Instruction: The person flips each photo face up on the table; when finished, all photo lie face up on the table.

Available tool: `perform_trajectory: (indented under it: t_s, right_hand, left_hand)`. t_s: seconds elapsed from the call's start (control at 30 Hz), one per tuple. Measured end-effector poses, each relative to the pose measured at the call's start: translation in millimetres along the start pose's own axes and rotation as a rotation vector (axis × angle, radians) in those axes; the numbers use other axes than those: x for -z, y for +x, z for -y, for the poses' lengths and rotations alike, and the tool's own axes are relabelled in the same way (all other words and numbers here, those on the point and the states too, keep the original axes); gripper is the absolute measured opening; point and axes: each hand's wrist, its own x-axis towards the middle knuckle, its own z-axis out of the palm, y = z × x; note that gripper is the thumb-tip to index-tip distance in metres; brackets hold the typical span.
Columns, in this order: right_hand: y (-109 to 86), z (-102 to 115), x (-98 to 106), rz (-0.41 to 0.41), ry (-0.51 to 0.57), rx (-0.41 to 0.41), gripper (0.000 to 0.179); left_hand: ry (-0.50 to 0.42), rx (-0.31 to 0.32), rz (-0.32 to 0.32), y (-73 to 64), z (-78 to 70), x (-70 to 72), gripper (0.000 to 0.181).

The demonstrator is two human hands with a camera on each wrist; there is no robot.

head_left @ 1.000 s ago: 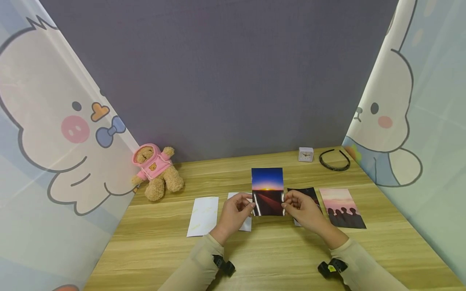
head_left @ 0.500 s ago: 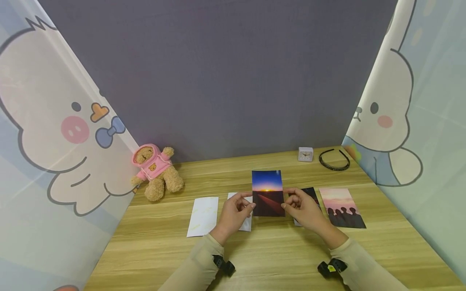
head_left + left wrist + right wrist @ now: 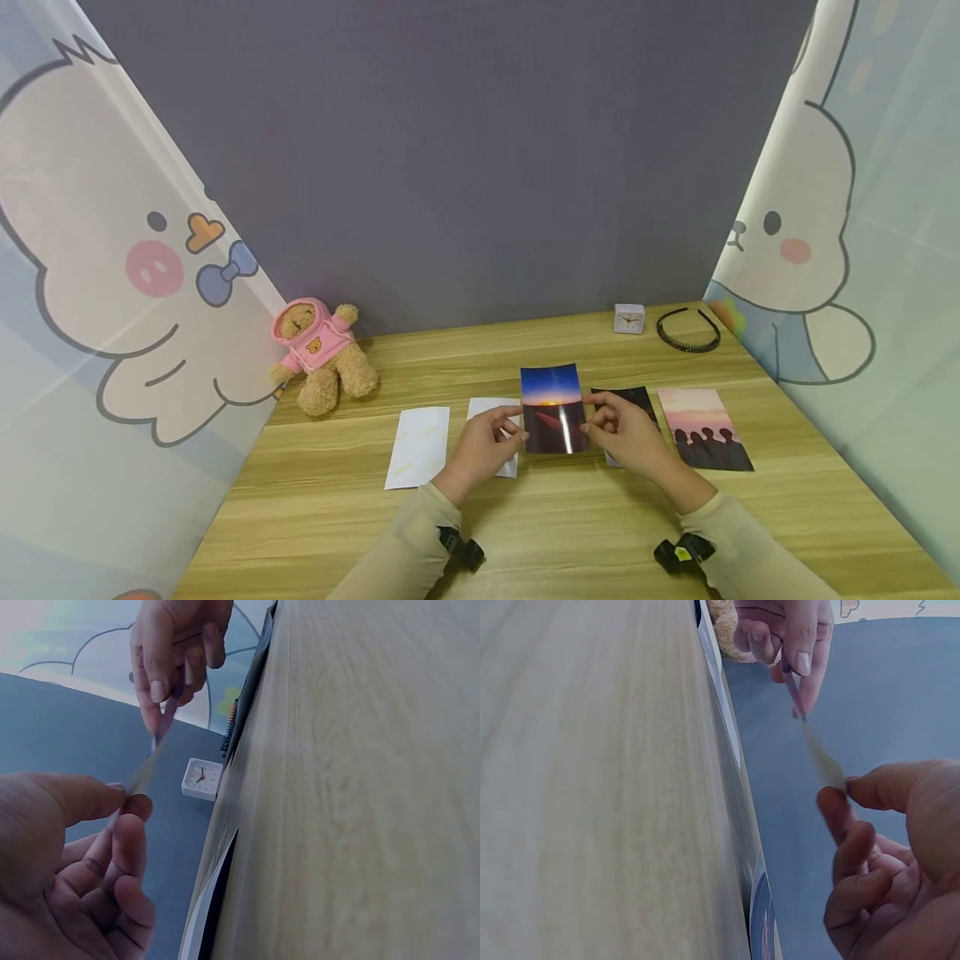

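Note:
A glossy sunset photo (image 3: 552,410), blue above and dark red below, is held up over the table between both hands. My left hand (image 3: 483,446) pinches its left edge between thumb and forefinger, and my right hand (image 3: 626,432) pinches the right edge likewise. Both wrist views show the photo (image 3: 150,769) edge-on, raised off the wood. Partly behind my left hand lies a white sheet (image 3: 508,467). A dark photo (image 3: 637,398) lies partly covered by my right hand. Farther right is a pink-sky photo (image 3: 701,421) with several dark silhouettes.
Another white sheet (image 3: 418,446) lies at the left of the wooden table (image 3: 555,533). A teddy bear (image 3: 322,350) in a pink hoodie sits at the back left. A small white clock (image 3: 628,318) and a black headband (image 3: 687,331) are at the back right, before a grey partition (image 3: 465,167).
The sunset photo has come down slightly and its top has tipped back, with a glare patch now on its lower half. Both hands keep their pinch and have barely shifted.

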Motion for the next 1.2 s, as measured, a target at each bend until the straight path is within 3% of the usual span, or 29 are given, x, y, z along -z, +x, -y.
perform_trajectory:
  t_s: [0.33,0.7,1.2]
  right_hand:
    - [1.7,-8.3,-0.9,0.056,-0.071,-0.06,0.045]
    - [0.9,-10.6,1.0,0.14,-0.116,-0.065,0.048]
    - [1.7,-10.6,1.9,0.151,-0.12,-0.061,0.053]
  left_hand:
    - [0.047,0.023,0.073,-0.1,5.4,-0.8,0.046]
    - [0.082,0.064,0.139,1.6,8.6,-4.3,0.05]
    - [0.112,0.092,0.131,3.9,7.3,-8.6,0.052]
